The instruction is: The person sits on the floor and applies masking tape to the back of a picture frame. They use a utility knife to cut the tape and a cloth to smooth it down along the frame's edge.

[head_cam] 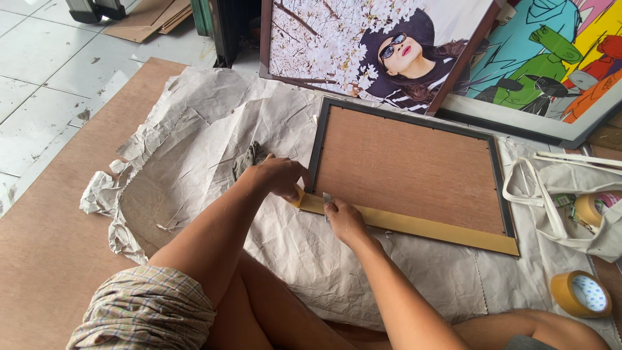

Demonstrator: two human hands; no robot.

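A dark picture frame [497,170] lies face down on crumpled grey paper [214,110], its brown backing board [408,168] facing up. A strip of tan tape [427,228] runs along its near edge. My left hand [277,175] presses on the frame's near left corner, where the tape ends. My right hand [343,219] rests on the tape just to the right and pinches a small grey blade [327,199] against the strip.
A grey rag [249,159] lies left of the frame. Two framed pictures [376,48] [551,65] lean at the back. A tape roll [580,293] sits at the right, near a white cloth bag [570,194] holding another roll. My bare knees are in the foreground.
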